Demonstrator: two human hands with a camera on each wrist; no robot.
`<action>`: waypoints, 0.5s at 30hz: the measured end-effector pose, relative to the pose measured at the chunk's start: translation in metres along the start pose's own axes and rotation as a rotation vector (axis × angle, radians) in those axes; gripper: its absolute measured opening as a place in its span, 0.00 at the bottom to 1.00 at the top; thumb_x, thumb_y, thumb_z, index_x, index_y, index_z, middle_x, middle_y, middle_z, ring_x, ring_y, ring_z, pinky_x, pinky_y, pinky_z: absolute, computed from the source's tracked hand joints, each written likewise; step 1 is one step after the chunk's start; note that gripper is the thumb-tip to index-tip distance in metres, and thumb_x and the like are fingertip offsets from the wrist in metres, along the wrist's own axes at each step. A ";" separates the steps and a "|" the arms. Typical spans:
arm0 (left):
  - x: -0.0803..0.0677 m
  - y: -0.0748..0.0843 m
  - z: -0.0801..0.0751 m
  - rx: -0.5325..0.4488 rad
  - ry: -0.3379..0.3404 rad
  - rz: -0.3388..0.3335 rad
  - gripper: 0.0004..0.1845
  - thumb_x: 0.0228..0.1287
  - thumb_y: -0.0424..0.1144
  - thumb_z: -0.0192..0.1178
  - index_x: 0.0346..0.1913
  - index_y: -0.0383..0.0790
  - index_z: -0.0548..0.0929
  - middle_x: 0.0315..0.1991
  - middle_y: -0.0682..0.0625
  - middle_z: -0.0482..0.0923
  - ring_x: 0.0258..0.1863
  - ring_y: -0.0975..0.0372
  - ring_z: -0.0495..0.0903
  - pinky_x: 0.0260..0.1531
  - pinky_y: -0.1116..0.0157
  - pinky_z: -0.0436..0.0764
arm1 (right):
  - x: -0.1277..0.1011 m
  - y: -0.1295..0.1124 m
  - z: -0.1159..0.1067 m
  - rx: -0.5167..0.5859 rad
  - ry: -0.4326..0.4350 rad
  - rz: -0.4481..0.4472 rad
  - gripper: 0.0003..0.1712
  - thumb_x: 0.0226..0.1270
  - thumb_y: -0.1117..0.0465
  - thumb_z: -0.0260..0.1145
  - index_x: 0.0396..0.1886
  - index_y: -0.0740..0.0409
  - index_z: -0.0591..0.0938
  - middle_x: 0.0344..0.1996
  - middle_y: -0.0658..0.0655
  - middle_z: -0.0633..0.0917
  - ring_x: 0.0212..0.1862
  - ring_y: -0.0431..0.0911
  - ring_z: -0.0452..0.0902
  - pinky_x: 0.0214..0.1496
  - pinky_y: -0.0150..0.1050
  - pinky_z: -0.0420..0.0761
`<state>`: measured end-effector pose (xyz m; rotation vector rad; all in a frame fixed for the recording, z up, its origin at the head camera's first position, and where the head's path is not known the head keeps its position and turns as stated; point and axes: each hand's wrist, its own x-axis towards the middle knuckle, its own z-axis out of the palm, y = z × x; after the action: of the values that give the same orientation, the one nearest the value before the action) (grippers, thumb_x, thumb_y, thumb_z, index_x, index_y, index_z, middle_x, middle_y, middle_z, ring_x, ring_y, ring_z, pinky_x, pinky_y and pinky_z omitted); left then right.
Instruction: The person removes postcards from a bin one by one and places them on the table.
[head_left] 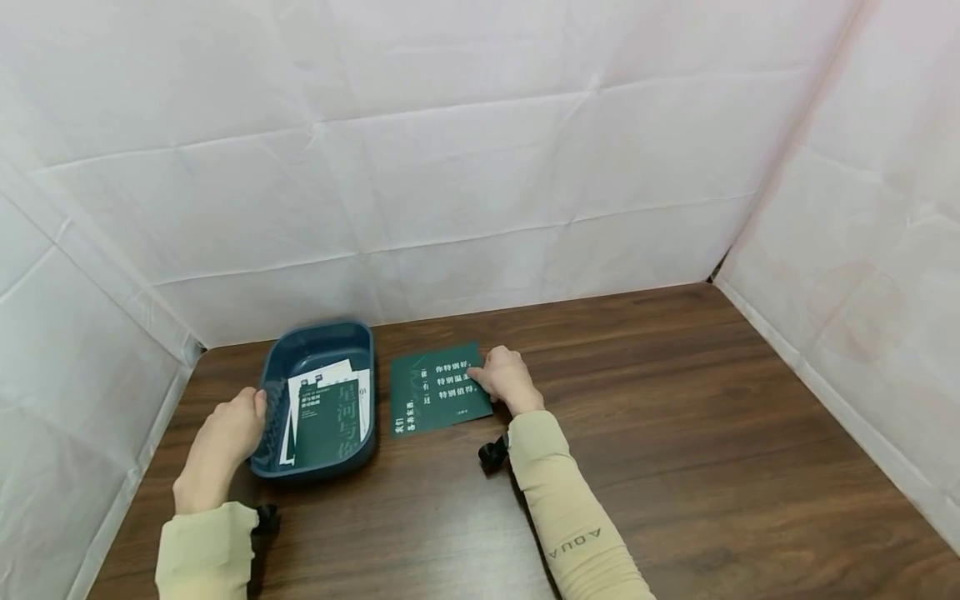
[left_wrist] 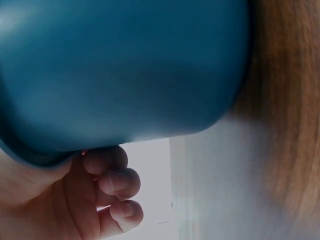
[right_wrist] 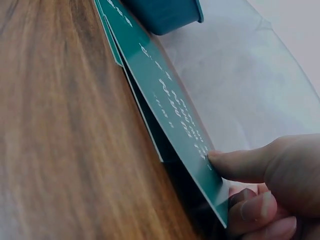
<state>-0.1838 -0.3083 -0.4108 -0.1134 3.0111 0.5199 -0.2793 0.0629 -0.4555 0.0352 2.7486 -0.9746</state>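
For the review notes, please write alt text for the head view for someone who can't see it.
A person's right hand pinches the edge of a green printed card on a brown wooden table, while the left hand grips the side of a blue tray holding green and white cards. Creased white sheeting stands behind and on both sides.

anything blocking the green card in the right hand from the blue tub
Only the card-facing side of the blue tub stands in the way; nothing else visible lies between it and the green card, which the right hand pinches.
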 end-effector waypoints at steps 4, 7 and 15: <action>-0.002 -0.003 -0.001 0.009 -0.011 -0.002 0.25 0.80 0.42 0.30 0.55 0.18 0.65 0.49 0.18 0.70 0.48 0.28 0.73 0.44 0.37 0.72 | 0.001 0.001 0.004 0.031 -0.018 0.024 0.23 0.68 0.49 0.66 0.18 0.59 0.81 0.05 0.55 0.75 0.08 0.44 0.68 0.12 0.37 0.67; -0.003 -0.004 -0.001 0.006 -0.003 0.006 0.25 0.80 0.41 0.30 0.54 0.18 0.66 0.48 0.18 0.70 0.47 0.28 0.73 0.43 0.37 0.72 | 0.002 0.000 0.005 0.035 -0.016 0.026 0.24 0.68 0.49 0.66 0.18 0.60 0.80 0.05 0.55 0.74 0.07 0.44 0.67 0.11 0.37 0.67; -0.001 -0.003 -0.002 -0.003 0.007 0.008 0.24 0.80 0.42 0.30 0.52 0.19 0.67 0.46 0.18 0.71 0.46 0.28 0.73 0.41 0.37 0.72 | 0.004 0.003 0.002 0.072 -0.010 0.012 0.30 0.71 0.48 0.63 0.10 0.58 0.75 0.03 0.56 0.72 0.06 0.44 0.65 0.09 0.37 0.65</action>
<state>-0.1823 -0.3112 -0.4099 -0.1037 3.0184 0.5262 -0.2827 0.0635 -0.4596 0.0582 2.7001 -1.0665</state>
